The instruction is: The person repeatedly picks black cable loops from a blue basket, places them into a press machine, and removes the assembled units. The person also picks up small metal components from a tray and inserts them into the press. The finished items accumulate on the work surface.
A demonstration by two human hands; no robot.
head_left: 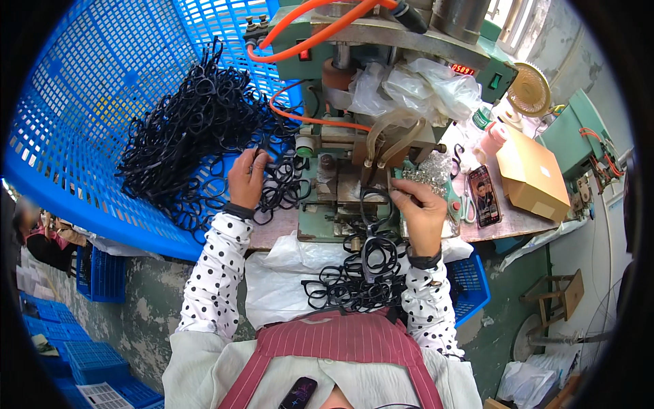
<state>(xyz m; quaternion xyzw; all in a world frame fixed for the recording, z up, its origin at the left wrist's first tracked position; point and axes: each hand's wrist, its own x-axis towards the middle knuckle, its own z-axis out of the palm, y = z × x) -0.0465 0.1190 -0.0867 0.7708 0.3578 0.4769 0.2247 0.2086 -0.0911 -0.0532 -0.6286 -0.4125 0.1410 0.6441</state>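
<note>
Over the edge of a tangled heap of black glasses frames (191, 112), my left hand (246, 180) pinches a dark frame between thumb and fingers. My right hand (421, 215) is closed, thumb against forefinger, on a black glasses frame (376, 196) at the small metal fixture of a green press machine (327, 217). Part of that frame is hidden by the fixture and the fingers. More black frames (354, 279) lie piled on white sheeting across my lap, just below the machine.
A large blue plastic basket (75, 180) holds the heap at left. Orange hoses (300, 49) and clear plastic bags (429, 88) hang over the machine. At right are a phone (484, 196), scissors (468, 208) and a cardboard box (535, 174). A wooden stool (562, 296) stands on the floor.
</note>
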